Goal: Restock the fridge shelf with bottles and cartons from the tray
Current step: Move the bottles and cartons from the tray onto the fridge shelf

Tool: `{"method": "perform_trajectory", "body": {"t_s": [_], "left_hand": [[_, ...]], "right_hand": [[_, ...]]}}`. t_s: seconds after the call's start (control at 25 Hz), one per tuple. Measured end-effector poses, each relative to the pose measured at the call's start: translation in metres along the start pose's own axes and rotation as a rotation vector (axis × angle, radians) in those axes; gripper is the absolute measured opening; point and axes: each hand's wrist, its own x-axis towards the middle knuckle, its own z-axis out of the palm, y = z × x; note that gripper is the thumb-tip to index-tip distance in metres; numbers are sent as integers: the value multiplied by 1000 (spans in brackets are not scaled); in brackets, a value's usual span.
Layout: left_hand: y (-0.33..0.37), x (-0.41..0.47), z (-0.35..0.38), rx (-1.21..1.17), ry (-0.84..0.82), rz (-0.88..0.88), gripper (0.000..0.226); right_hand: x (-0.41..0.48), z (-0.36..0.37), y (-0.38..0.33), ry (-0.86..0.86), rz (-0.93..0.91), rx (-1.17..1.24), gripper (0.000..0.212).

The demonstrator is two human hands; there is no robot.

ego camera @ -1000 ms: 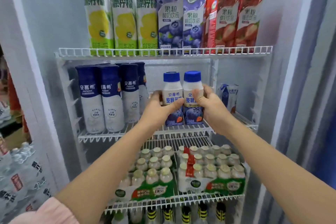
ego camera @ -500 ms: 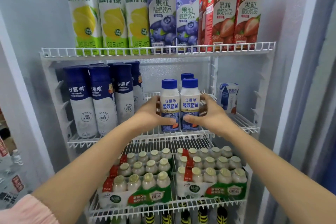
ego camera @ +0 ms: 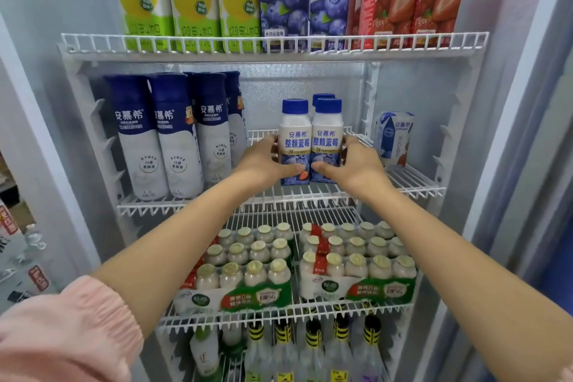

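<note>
Left hand [ego camera: 263, 161] & right hand [ego camera: 356, 164] each clamp a blueberry bottle [ego camera: 295, 141]; seat both flat on wire shelf [ego camera: 412, 180] w/ labels fwd.

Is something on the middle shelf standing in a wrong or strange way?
Nothing looks spilled or damaged. One oddity: the small blue carton stands alone at the right end of the middle shelf, slightly tilted, apart from the blueberry bottles that both hands hold.
</note>
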Motion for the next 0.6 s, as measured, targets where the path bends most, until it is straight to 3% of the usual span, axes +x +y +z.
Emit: {"method": "perform_trajectory", "body": {"t_s": [0.12,0.16,0.24,0.36,0.44,0.6], "left_hand": [[-3,-22,-1,-6,146,34,53],[-5,-35,-4,-22,214,112,41],[-11,-66,-13,6,294,340,20],[-33,-126,-22,163,295,612,9],[-63,-173,-18,255,281,672,7],[-160,-279,15,333,-147,519,10]], "right_hand": [[-28,-4,-3,322,-146,-121,43],[-43,-4,-7,435,-244,-150,31],[-75,-3,-16,486,-380,-172,18],[-132,12,-26,402,-428,-230,21],[-180,34,-21,351,-439,-283,21],[-286,111,19,-39,-298,-391,20]]}}
